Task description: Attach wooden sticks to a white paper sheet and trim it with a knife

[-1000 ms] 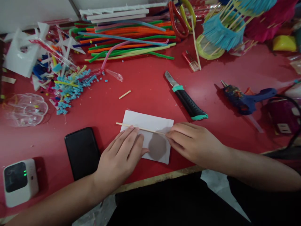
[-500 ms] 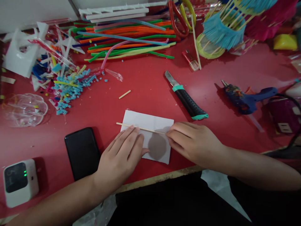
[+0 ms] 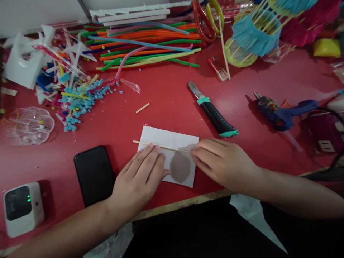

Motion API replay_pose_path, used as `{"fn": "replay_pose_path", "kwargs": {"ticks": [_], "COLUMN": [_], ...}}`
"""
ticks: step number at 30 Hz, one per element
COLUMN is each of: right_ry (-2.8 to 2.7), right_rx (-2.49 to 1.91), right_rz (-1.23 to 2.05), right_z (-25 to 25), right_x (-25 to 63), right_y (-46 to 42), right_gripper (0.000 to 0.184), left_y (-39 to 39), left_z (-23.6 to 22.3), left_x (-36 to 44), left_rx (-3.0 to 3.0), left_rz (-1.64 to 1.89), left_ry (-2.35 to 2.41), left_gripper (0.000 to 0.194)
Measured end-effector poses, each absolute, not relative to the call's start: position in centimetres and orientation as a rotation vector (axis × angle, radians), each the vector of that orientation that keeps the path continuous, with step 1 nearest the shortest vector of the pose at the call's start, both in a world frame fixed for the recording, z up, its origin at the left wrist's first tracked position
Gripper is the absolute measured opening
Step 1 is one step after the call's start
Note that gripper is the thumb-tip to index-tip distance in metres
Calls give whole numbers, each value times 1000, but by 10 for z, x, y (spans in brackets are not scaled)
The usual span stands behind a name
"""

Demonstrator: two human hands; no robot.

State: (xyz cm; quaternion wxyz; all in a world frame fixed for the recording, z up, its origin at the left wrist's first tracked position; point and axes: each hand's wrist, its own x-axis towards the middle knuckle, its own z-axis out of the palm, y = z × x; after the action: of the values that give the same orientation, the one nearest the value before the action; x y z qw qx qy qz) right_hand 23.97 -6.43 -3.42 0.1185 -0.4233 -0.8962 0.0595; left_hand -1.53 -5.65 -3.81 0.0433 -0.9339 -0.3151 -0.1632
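Observation:
A thin wooden stick (image 3: 174,148) lies across a white rectangular board (image 3: 172,137) near the table's front edge. My left hand (image 3: 141,173) rests flat on the board's left part, fingers stretched out and their tips touching the stick. The stick's right end is pinched in the fingers of my right hand (image 3: 219,161), which hides its tip. Beyond the board to the right is a utility knife (image 3: 216,116) with a black and teal handle, blade out. A short piece of stick (image 3: 142,108) lies behind the board. A round grey shadow falls on the board between my hands.
Left of my left hand lie a black phone (image 3: 94,175) and a white device (image 3: 24,208) with green lights. A blue glue gun (image 3: 285,113) is at right. Coloured pipe cleaners (image 3: 150,46), blue cut bits (image 3: 75,104) and a fringed stick structure (image 3: 255,37) are farther back.

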Motion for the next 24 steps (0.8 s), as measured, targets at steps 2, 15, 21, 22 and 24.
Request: {"fn": "replay_pose_path", "kwargs": {"ticks": [2, 15, 21, 22, 24], "right_ry": [-2612, -2622, -2607, -2603, -2598], "right_rx": [-1253, -1289, -1274, -1268, -1274], "right_rz": [177, 192, 188, 175, 160], "right_z": [-34, -33, -33, -32, -33], "right_x": [240, 242, 242, 242, 242], "right_y": [-64, -65, -64, -64, -64], "right_gripper": [18, 23, 23, 23, 24], "left_y": [-56, -58, -58, -58, -58], "left_z": [-38, -38, -37, -37, -37], "left_x": [-16, -15, -15, -15, -15], "left_rx": [-2856, -2812, -2828, -2831, -2836], "left_rz": [-503, -525, -517, -518, -513], "left_ry": [-962, -994, -989, -988, -994], "left_gripper": [38, 30, 30, 30, 31]}}
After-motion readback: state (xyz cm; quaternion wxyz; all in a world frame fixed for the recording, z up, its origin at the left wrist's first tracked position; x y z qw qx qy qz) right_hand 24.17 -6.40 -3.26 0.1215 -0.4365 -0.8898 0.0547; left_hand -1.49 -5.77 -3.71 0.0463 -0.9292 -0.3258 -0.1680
